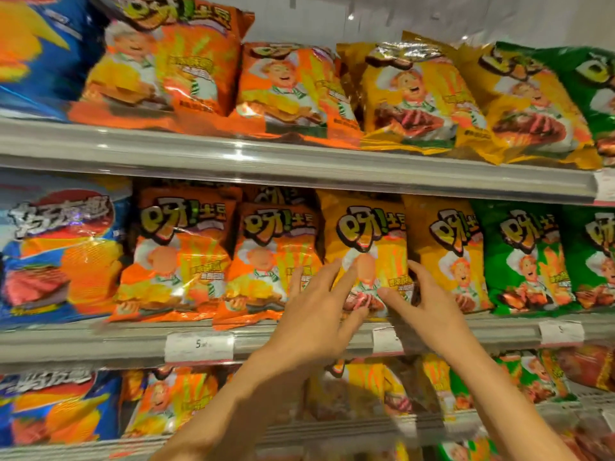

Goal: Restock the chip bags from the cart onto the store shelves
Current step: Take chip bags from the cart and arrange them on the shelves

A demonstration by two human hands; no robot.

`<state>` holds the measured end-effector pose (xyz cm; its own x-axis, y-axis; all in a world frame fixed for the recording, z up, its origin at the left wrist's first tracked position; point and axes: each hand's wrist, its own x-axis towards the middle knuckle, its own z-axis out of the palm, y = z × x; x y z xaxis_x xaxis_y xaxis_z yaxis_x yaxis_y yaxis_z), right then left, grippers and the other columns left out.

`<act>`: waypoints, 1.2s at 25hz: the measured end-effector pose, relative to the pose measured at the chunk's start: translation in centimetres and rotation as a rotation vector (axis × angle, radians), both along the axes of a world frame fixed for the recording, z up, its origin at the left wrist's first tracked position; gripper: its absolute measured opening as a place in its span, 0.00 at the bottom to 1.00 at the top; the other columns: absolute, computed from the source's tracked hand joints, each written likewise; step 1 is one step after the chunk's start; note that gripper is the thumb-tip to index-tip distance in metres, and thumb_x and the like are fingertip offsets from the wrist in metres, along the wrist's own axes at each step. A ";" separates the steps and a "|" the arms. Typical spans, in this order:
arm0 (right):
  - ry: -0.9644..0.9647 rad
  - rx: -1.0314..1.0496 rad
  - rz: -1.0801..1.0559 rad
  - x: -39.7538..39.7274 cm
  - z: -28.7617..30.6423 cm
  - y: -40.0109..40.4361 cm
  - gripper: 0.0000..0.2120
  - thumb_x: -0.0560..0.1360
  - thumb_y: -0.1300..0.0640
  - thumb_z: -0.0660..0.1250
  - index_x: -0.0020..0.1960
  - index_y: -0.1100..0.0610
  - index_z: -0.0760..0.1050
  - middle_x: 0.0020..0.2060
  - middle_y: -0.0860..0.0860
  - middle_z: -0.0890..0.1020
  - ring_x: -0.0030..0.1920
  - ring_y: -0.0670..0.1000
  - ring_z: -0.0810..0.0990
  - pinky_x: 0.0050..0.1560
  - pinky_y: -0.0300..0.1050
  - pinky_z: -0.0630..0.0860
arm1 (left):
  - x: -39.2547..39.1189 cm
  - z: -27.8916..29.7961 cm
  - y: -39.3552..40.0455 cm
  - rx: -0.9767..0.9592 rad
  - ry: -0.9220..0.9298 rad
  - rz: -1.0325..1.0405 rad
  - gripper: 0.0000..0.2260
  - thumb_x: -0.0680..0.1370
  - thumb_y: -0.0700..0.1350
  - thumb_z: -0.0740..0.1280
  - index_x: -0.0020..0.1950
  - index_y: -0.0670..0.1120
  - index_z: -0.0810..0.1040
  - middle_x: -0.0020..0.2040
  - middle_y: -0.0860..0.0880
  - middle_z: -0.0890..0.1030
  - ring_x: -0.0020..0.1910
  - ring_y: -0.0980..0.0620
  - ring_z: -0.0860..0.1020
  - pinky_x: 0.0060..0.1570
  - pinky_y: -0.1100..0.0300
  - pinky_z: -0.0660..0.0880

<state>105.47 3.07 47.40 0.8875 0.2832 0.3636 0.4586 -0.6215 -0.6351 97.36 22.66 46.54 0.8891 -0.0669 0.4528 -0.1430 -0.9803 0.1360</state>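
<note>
Head view of a stocked snack aisle. Both arms reach up to the middle shelf (299,331), where a yellow chip bag (366,241) stands upright at the front edge, between an orange bag (266,254) on its left and a second yellow bag (446,254) on its right. The left hand (316,311) lies against the lower left part of the yellow chip bag with its fingers straight and spread, pressing flat on the front. The right hand (422,294) meets the bag's lower right edge with fingers spread and lightly bent, the thumb on the front panel; whether its fingers wrap behind the bag cannot be told. Further right on the same shelf stand green bags (519,257); at far left, a blue bag (56,254). The top shelf (266,158) carries leaning orange, yellow and green bags in the same order. White price tags (199,346) are clipped to the middle shelf's rail. The picture is somewhat blurred.
</note>
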 end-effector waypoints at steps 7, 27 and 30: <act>-0.493 -0.082 -0.089 -2.7 3.6 4.5 0.30 0.77 0.43 0.68 0.75 0.51 0.66 0.65 0.53 0.76 0.65 0.55 0.75 0.54 0.49 0.74 | -6.2 -2.9 5.3 -0.032 -0.248 0.217 0.29 0.80 0.63 0.54 0.79 0.54 0.63 0.81 0.48 0.57 0.80 0.45 0.48 0.76 0.42 0.46; -0.114 -0.098 0.292 3.8 11.6 21.0 0.18 0.80 0.51 0.69 0.65 0.60 0.77 0.64 0.60 0.80 0.64 0.61 0.78 0.66 0.56 0.75 | -6.2 -4.5 4.0 0.136 0.062 0.291 0.34 0.84 0.61 0.50 0.82 0.48 0.39 0.83 0.45 0.43 0.80 0.39 0.38 0.73 0.36 0.33; -0.270 -0.190 0.102 2.3 10.1 20.8 0.21 0.82 0.48 0.65 0.68 0.62 0.74 0.66 0.62 0.78 0.66 0.63 0.76 0.66 0.53 0.71 | -6.1 -3.8 2.9 0.096 0.102 0.285 0.34 0.83 0.62 0.51 0.82 0.46 0.42 0.82 0.46 0.44 0.80 0.40 0.41 0.74 0.37 0.36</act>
<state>107.73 23.82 57.48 0.7297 0.4508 0.5142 0.6606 -0.6590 -0.3596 91.28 25.58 42.79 0.9187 0.1533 0.3641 0.1488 -0.9880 0.0406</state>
